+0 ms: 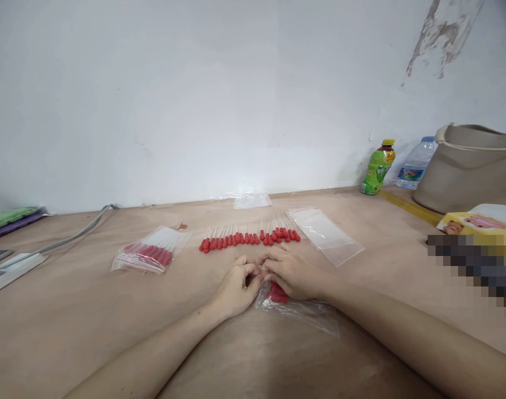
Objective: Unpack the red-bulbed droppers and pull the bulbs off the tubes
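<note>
My left hand point(244, 285) and my right hand point(288, 274) meet at the front middle of the table, fingers pinched together on a clear plastic bag point(306, 316). Red rubber bulbs point(277, 293) show through the bag under my right hand; the rest of its contents is hidden. Just beyond my hands lies a row of droppers point(230, 239) with red bulbs towards me and thin clear tubes pointing to the wall. A second cluster of droppers point(280, 235) adjoins it on the right. To the left rests a zip bag point(142, 256) with several droppers inside.
Flat clear zip bags point(325, 235) lie right of the droppers, and another bag point(253, 201) lies by the wall. A green bottle point(377, 169), a water bottle point(417, 163), a beige bucket point(469, 166) and a yellow packet point(477, 223) stand at right. A grey cable point(84, 230) runs at left.
</note>
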`<state>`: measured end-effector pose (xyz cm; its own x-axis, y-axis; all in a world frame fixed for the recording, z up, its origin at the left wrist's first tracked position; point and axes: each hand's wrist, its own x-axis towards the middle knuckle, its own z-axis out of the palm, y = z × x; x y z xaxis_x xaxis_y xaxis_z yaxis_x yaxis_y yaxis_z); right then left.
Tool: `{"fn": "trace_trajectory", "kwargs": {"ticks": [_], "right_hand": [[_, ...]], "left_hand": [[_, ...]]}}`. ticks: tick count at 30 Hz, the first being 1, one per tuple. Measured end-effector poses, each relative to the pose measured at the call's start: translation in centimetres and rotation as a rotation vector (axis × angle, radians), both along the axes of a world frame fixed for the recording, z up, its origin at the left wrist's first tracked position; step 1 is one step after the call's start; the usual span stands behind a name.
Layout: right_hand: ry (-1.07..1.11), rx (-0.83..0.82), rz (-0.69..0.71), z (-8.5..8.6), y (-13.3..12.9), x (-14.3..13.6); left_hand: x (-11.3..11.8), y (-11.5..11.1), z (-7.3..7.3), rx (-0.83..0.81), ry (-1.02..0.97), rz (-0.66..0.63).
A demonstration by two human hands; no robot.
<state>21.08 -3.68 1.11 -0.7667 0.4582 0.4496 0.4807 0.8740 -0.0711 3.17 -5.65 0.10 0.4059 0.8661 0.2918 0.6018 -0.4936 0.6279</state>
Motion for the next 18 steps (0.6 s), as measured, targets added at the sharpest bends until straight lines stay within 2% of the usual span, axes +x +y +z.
{"fn": "trace_trajectory", "kwargs": {"ticks": [4, 7, 10, 13, 18], "right_hand": [[0.018, -0.136, 0.019, 1.4, -1.0, 0.2], [0.076, -0.166, 0.052, 2.0, -1.6, 0.3], [0.154, -0.188, -0.002, 2.4, -1.7, 0.4], [0.206, -0.2, -0.149, 2.0, -1.4, 0.9], [0.197, -0.219, -0.298, -0.1, -1.1, 2.7]], "left_hand": [[-0.3, 0.6, -0.5, -0.009, -0.02, 0.069], [-0.6, 1.1, -0.9, -0.019, -0.043, 0.126], [-0.9, 1.3, -0.9, 0.008, -0.074, 0.182], [-1.4, 1.1, -0.7, 0.028, -0.054, 0.24], [-2.1, 0.5, -0.5, 0.067, -0.045, 0.34]]}}
